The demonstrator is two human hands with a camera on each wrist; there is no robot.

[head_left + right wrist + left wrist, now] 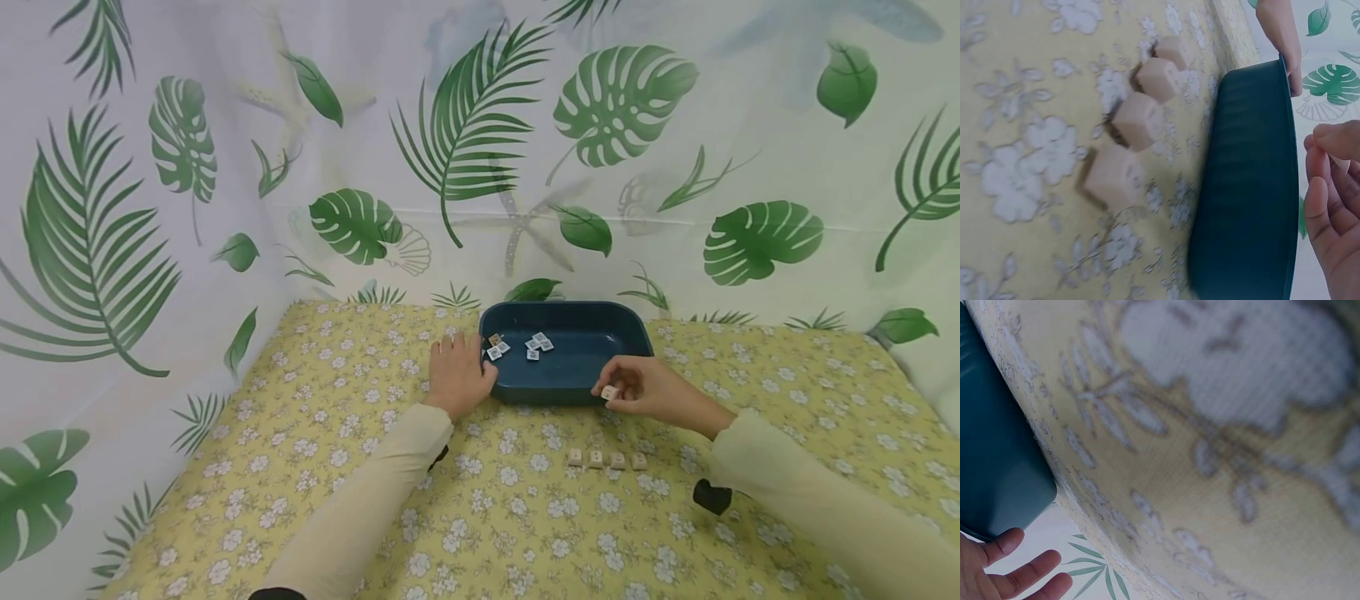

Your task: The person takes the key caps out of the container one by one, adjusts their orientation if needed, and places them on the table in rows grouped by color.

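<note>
A dark teal tray (566, 395) stands on the flowered cloth, and several small printed tiles (533, 355) lie inside it, mostly at its left and middle. My left hand (459, 375) rests on the tray's left rim with its fingers straight. Over the tray's front right edge, my right hand (637, 387) pinches a small pale cube (610, 392) between thumb and fingers. In the right wrist view the fingers mostly cover that cube. In front of the tray, several wooden cubes (596, 458) with dark marks on top stand in a row on the cloth.
The yellow flowered cloth (315, 492) covers the table. Behind and beside it hangs a white curtain (517, 108) printed with green leaves, close to the tray's back. A black wrist strap piece (712, 497) sits under the right sleeve.
</note>
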